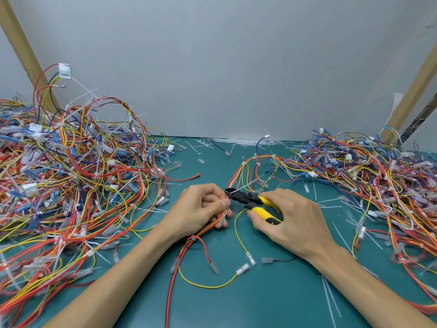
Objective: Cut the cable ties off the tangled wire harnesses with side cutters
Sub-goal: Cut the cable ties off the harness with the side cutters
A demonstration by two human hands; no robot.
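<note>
A wire harness (238, 176) of red, yellow and white wires lies across the middle of the green mat. My left hand (201, 207) grips its bundle between thumb and curled fingers. My right hand (290, 216) holds the side cutters (253, 201) by their yellow and black handles. The black jaws point left and sit at a thin white cable tie (244, 185) on the bundle, just above my left thumb. Loose ends of the same harness, with clear sleeved terminals, trail toward me between my forearms.
A high heap of tangled harnesses (71, 176) fills the left side. A lower heap (378, 176) covers the right. Cut white tie pieces (238, 141) litter the green mat (272, 299) along the grey back wall. Wooden posts (21, 46) lean at both back corners.
</note>
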